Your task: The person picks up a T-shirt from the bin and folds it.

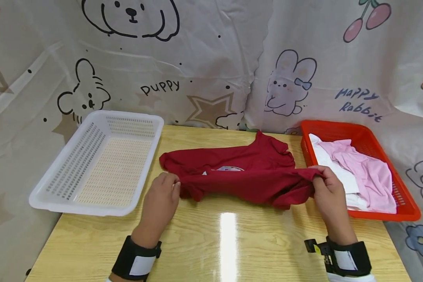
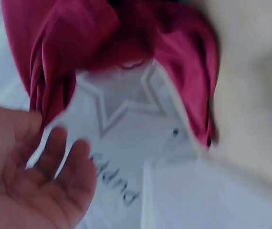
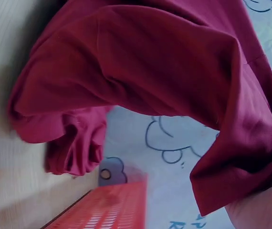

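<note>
A dark red T-shirt (image 1: 239,184) with a partly hidden white print stretches sideways between both hands in the head view. Its near edge is lifted and folds over the rest, which lies on the table. My left hand (image 1: 162,199) pinches the left end between thumb and index finger; in the left wrist view the other fingers of the left hand (image 2: 45,176) curl loosely below the bunched cloth. At the other end my right hand (image 1: 329,197) grips a corner, beside the red basket. The shirt (image 3: 141,62) drapes in folds in the right wrist view, hiding most of the right fingers.
A white plastic basket (image 1: 149,156) with nothing in it stands at the left of the wooden table (image 1: 197,243). On the right, a red basket (image 1: 407,203) holds a pink garment (image 1: 370,172) and a white garment (image 1: 338,168). Behind hangs a printed curtain (image 1: 211,58).
</note>
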Action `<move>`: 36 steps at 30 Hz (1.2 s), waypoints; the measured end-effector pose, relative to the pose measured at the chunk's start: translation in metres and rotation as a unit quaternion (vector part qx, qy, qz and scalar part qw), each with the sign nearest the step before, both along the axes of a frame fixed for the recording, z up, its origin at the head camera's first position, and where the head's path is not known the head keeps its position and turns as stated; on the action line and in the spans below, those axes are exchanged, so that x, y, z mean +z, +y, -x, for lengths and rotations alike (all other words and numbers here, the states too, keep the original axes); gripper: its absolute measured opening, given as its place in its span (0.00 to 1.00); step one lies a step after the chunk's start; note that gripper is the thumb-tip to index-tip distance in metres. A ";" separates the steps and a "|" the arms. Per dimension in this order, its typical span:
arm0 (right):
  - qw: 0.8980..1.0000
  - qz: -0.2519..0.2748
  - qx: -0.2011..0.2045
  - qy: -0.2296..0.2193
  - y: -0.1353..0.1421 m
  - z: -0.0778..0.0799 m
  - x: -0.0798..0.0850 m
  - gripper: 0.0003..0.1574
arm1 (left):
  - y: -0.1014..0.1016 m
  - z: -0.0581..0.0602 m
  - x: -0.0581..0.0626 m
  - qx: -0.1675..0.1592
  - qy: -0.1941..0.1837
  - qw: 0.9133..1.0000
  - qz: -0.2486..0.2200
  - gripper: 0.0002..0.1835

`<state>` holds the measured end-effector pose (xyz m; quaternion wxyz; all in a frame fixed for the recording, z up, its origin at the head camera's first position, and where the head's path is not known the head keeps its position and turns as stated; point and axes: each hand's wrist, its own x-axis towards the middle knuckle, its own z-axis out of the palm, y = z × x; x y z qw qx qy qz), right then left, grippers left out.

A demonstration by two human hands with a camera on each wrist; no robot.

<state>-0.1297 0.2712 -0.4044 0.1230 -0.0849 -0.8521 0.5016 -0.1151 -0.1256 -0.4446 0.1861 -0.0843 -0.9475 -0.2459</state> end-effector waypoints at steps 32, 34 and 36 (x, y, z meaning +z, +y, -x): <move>0.993 0.065 -0.097 -0.004 0.012 -0.008 -0.007 0.16 | 0.028 0.006 0.000 -0.057 -0.139 0.868 -0.474 0.12; 0.990 0.093 -0.104 0.005 0.015 -0.008 -0.006 0.15 | 0.024 0.003 0.002 -0.063 -0.139 0.858 -0.490 0.12; 0.986 0.119 -0.113 0.013 0.017 -0.008 -0.003 0.15 | 0.022 0.001 0.002 -0.062 -0.141 0.863 -0.481 0.12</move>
